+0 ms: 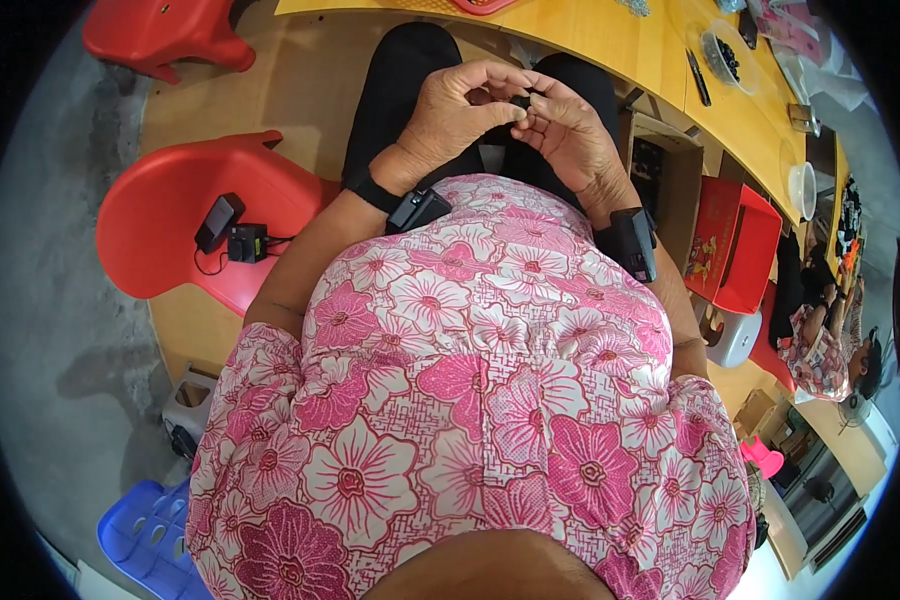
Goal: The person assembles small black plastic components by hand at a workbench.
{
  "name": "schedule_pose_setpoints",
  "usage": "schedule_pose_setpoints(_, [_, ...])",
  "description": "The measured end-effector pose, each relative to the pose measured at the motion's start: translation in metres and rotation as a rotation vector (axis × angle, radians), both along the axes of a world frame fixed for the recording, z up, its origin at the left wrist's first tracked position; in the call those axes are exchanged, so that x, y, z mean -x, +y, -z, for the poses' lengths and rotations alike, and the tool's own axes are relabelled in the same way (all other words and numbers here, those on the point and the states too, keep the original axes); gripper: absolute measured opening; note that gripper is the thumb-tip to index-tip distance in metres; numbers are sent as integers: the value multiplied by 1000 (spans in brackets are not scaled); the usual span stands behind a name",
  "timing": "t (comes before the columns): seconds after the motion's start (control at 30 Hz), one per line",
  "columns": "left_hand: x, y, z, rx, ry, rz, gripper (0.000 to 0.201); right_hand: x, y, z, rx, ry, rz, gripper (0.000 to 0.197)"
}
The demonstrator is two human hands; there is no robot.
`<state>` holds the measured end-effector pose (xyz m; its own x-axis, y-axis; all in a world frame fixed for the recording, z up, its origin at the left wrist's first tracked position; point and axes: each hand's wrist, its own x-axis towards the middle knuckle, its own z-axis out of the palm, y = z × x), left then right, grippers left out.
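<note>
Above my lap, both hands meet with their fingertips together. Between them is a small dark piece [520,101], mostly covered by the fingers, so its exact kind cannot be made out. My left hand [455,112] pinches it from the left with thumb and fingers. From the other side, my right hand [573,130] grips it, its thumb and index finger closed on it and the other fingers curled below. A clear plastic bowl [712,50] holding small black pieces [728,62] stands on the table to the right, beside a slim black pen-like tool [698,78].
The yellow wooden table [610,45] curves across ahead of my knees. A red chair [140,215] at left carries black devices with a cable [247,243]. At right are a red box [735,245], a white tub [802,190] and another person [820,355] farther off.
</note>
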<state>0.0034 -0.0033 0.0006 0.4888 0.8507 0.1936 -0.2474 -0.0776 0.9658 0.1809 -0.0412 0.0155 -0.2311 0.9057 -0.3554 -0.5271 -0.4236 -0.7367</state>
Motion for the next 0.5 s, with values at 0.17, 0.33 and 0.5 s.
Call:
schedule_pose_setpoints(0.17, [-2,-1,1,-12,-15,-20,24,-1,0,-3,25,-23,-9,35])
schedule_pose_setpoints(0.33, [-4,-3,-8,-64,40,-79,29,-3,-1,-7,62,10,-53,27])
schedule_pose_setpoints(0.5, [-4,-1,-5,-118,89,-111,29,-7,-1,-2,134,-32,-99,30])
